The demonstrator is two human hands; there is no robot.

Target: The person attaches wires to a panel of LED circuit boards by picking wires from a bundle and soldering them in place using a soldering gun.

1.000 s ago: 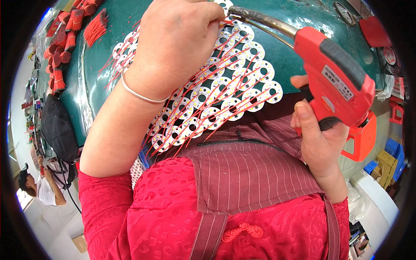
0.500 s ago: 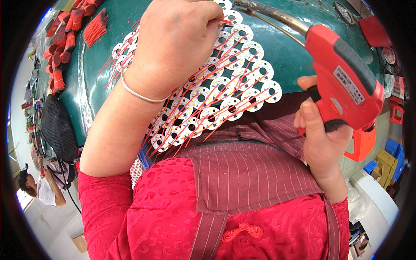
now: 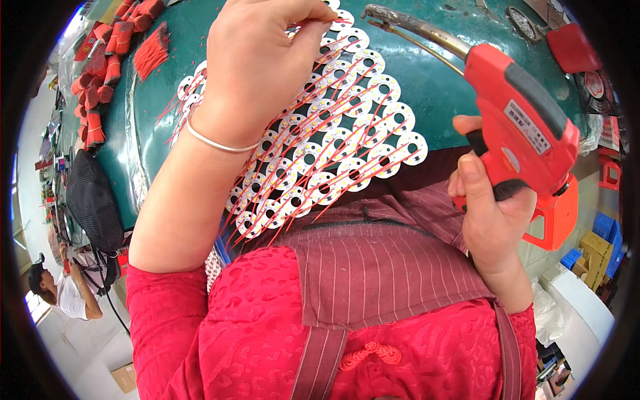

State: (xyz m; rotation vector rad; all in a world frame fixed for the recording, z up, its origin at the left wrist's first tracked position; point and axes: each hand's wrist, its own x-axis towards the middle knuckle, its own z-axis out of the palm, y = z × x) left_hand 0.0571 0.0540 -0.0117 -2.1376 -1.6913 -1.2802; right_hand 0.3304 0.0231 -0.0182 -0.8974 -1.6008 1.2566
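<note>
My right hand (image 3: pixel 492 217) grips a red and black soldering gun (image 3: pixel 523 113) by its handle. Its metal tip, with a thin brass-coloured tube beneath, points left above the table. My left hand (image 3: pixel 260 67) is closed in a pinch over the far part of a sheet of round white LED circuit boards (image 3: pixel 309 159). A short bit of red wire shows at its fingertips; the rest is hidden by the hand. Many thin red wires lie slanting across the boards, which are joined in rows. The sheet's near edge reaches the table edge by my apron.
Bundles of red wire (image 3: pixel 121 37) are heaped at the far left of the green table (image 3: pixel 427 100), with a loose bunch (image 3: pixel 152 52) beside them. A black mesh-covered thing (image 3: pixel 93 200) stands left. An orange stool (image 3: pixel 557 217) is at the right. Another person (image 3: pixel 67 293) sits far left.
The soldering gun and my left hand appear slightly further left in the picture. The pinch of my left hand stays over the far boards, and the gun stays in my right hand.
</note>
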